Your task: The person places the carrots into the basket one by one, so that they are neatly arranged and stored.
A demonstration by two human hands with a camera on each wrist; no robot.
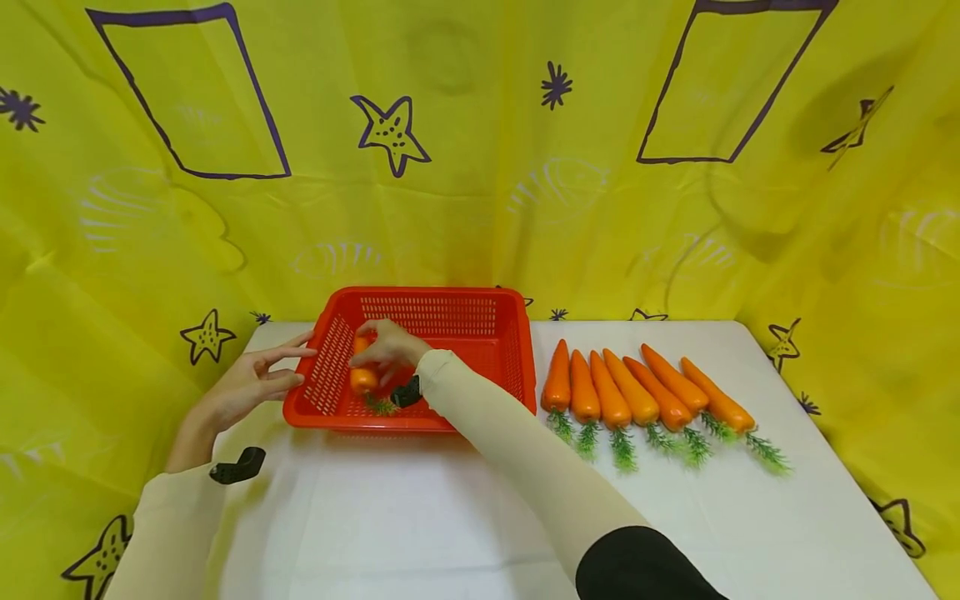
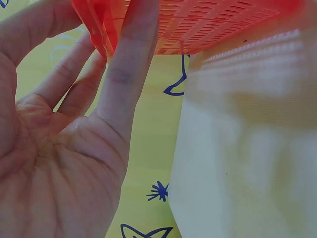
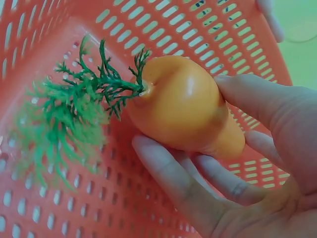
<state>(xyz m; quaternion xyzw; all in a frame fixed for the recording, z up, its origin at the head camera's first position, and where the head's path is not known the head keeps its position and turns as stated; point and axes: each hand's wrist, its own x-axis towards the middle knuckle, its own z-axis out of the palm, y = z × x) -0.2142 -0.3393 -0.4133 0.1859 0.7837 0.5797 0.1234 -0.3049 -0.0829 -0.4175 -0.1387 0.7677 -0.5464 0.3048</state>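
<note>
My right fingers (image 3: 171,181) curl around one carrot (image 3: 178,109) inside the red basket (image 1: 337,422), left of centre; my left fingers (image 2: 126,74), nearly straight, touch its edge. Seven carrots (image 1: 628,387) lie on the table (image 1: 360,508) at right, so I judge it's early.

On my feeds, yellow cloth (image 1: 465,225) printed with purple starfish (image 1: 392,133) and four-sided outlines (image 1: 258,100) hangs behind and along both sides of a white tabletop (image 1: 375,517), where soft shadows (image 2: 247,109) fall.
</note>
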